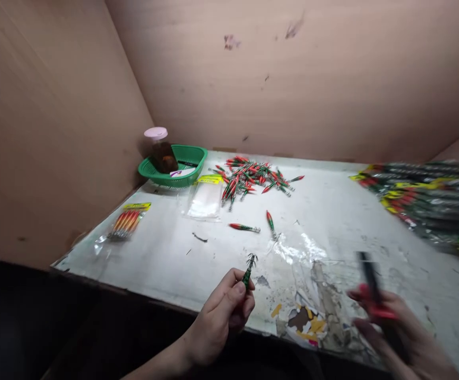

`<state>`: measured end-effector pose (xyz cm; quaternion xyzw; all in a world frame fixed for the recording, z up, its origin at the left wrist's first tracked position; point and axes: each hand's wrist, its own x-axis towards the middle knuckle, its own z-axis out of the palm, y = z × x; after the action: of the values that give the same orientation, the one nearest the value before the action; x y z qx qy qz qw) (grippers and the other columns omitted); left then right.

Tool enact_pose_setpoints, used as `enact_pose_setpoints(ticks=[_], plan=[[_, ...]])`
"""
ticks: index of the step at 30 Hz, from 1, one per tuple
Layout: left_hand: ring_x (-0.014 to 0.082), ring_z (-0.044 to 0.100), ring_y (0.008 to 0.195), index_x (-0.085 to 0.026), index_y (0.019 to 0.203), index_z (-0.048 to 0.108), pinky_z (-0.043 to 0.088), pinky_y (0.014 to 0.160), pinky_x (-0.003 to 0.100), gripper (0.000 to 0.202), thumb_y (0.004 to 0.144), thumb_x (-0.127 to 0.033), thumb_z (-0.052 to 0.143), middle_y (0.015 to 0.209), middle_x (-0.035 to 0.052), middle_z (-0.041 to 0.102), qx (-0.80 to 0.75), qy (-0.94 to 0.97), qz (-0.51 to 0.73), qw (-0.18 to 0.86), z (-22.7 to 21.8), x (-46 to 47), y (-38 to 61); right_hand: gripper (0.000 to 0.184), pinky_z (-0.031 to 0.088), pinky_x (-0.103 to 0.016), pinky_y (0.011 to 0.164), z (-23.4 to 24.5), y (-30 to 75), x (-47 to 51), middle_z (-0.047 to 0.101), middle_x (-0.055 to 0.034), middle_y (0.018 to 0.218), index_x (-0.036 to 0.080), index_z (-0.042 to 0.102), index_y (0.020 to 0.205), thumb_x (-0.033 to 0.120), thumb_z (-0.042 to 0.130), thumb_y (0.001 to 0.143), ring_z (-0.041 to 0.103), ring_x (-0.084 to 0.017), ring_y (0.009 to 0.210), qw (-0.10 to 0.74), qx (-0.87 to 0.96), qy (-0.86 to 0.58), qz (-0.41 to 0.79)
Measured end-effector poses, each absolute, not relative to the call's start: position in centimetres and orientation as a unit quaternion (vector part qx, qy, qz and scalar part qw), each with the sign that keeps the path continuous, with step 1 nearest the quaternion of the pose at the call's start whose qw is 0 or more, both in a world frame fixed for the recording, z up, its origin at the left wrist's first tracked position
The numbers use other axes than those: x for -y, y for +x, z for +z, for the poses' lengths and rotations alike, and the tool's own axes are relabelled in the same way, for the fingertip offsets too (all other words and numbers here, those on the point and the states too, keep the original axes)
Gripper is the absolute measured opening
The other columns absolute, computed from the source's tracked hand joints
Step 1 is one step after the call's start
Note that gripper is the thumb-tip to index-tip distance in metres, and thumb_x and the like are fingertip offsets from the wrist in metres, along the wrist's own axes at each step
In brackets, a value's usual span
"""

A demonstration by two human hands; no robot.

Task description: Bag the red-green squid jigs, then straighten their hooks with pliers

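Note:
Near the front edge, my left hand point(229, 311) is closed around a squid jig point(247, 275), pinched between thumb and fingers. The jig's crown of hooks points up and away from me, and most of its green body is hidden in the grip. At the right, my right hand point(399, 327) is wrapped around a black-and-red handheld tool point(373, 287), blurred by motion, so its exact kind does not show. Two loose squid jigs, one lying sideways point(244, 228) and one pointing away point(270, 224), lie beyond my left hand.
Behind are a pile of red-and-green squid jigs point(249, 177), clear plastic bags point(205, 199) and a green basket point(174, 182) holding a pink-lidded jar point(161, 153). A packet of orange jigs point(126, 222) lies left; stacked packets point(431, 203) lie right. Walls enclose the worn white table point(166, 258).

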<state>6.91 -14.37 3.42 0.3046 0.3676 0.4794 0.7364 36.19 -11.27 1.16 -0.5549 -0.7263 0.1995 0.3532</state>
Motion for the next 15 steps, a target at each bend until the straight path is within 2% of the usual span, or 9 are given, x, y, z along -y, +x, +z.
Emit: enact_pose_setpoints(ticks=[4, 8, 13, 15], plan=[[0.0023, 0.018, 0.044, -0.018, 0.088, 0.048, 0.01, 0.046, 0.021, 0.024, 0.087, -0.042, 0.052, 0.066, -0.0055, 0.043, -0.367, 0.318, 0.487, 0.726, 5.2, 9.2, 7.4, 0.015, 0.054, -0.027, 0.084, 4.4, 31.1, 6.4, 0.061, -0.0067, 0.109, 0.025, 0.06, 0.089, 0.039, 0.055, 0.089, 0.062, -0.02, 0.101, 0.315, 0.794, -0.422, 0.305], [0.0036, 0.019, 0.046, -0.018, 0.093, 0.05, 0.011, 0.046, 0.021, 0.029, 0.086, -0.045, 0.053, 0.064, -0.0063, 0.04, -0.39, 0.332, 0.527, 0.679, 5.5, 5.0, 7.2, 0.016, 0.051, -0.03, 0.092, 5.8, 28.1, 2.9, 0.06, -0.0061, 0.111, 0.024, 0.058, 0.092, 0.04, 0.054, 0.09, 0.059, -0.02, 0.106, 0.265, 0.788, -0.371, 0.413], [0.0046, 0.02, 0.047, -0.02, 0.089, 0.047, 0.013, 0.044, 0.021, 0.037, 0.081, -0.054, 0.059, 0.065, -0.0073, 0.04, -0.425, 0.402, 0.525, 0.618, 4.2, 1.0, 6.5, 0.018, 0.049, -0.029, 0.086, 4.4, 26.4, -0.3, 0.056, -0.0048, 0.103, 0.023, 0.055, 0.089, 0.04, 0.05, 0.093, 0.058, -0.018, 0.096, 0.26, 0.811, -0.365, 0.375], [0.0058, 0.021, 0.049, -0.019, 0.094, 0.049, 0.016, 0.045, 0.021, 0.038, 0.083, -0.055, 0.056, 0.065, -0.0071, 0.038, -0.439, 0.421, 0.527, 0.593, 3.2, 0.1, 6.2, 0.02, 0.049, -0.028, 0.08, 3.5, 25.9, -1.3, 0.055, -0.0042, 0.097, 0.022, 0.053, 0.085, 0.039, 0.047, 0.095, 0.057, -0.017, 0.089, 0.269, 0.819, -0.374, 0.343]])
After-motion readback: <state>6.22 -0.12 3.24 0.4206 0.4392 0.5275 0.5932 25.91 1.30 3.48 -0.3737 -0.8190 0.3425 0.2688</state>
